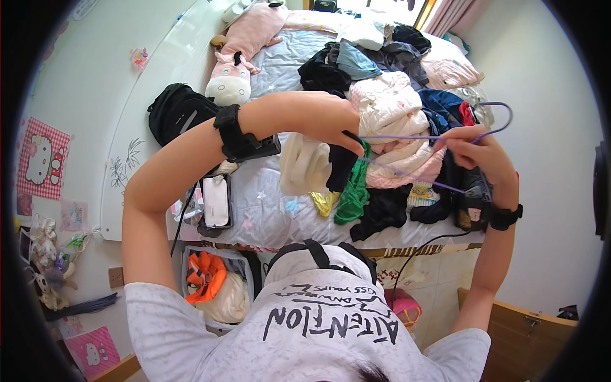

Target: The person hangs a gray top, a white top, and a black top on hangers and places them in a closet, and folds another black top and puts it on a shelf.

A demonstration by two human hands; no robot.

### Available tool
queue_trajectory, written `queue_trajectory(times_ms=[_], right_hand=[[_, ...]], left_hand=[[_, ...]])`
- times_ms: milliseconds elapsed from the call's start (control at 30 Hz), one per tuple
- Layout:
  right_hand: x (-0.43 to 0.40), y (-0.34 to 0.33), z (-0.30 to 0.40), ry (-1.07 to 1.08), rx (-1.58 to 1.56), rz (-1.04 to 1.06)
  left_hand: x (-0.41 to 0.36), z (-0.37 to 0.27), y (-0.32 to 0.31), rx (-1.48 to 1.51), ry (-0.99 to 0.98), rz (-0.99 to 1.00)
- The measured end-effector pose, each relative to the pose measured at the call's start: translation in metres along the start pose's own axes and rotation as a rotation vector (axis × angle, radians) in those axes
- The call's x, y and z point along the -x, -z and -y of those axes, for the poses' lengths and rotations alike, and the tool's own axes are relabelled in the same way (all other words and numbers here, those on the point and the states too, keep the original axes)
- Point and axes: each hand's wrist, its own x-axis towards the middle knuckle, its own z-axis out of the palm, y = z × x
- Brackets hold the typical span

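A thin purple clothes hanger [405, 138] stretches between my hands above the bed, its curved hook [510, 117] pointing away to the right. My right hand [477, 148] grips it just below the hook. Bent inward, my left hand [331, 119] holds a folded white garment [303, 164] with a dark piece of cloth [342, 162] against it. The hanger's far end meets the fingers of that hand; whether it is inside the cloth is hidden. Beneath lie a green cloth [353, 196], a yellow one [323, 203] and a black garment [384, 210].
A heap of clothes and a pale quilted blanket [389, 107] cover the bed's right half. On the left are a black backpack [179, 112], a pink plush toy [229, 79] and a white case [215, 200]. A bin with orange cloth [206, 274] stands below the bed edge.
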Motion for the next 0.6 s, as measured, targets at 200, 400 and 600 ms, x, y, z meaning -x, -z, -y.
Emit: queue_trajectory(times_ms=[200, 400, 600], right_hand=[[-0.053, -0.094, -0.057, 0.039, -0.086, 0.023], [-0.064, -0.132, -0.093, -0.073, -0.612, -0.408], [-0.029, -0.131, -0.121, 0.139, -0.457, -0.652]], left_hand=[[-0.008, -0.025, -0.018, 0.041, -0.348, -0.247], [0.005, -0.1, -0.111, -0.067, -0.363, -0.249], [0.002, -0.118, -0.167, -0.058, -0.286, -0.208]])
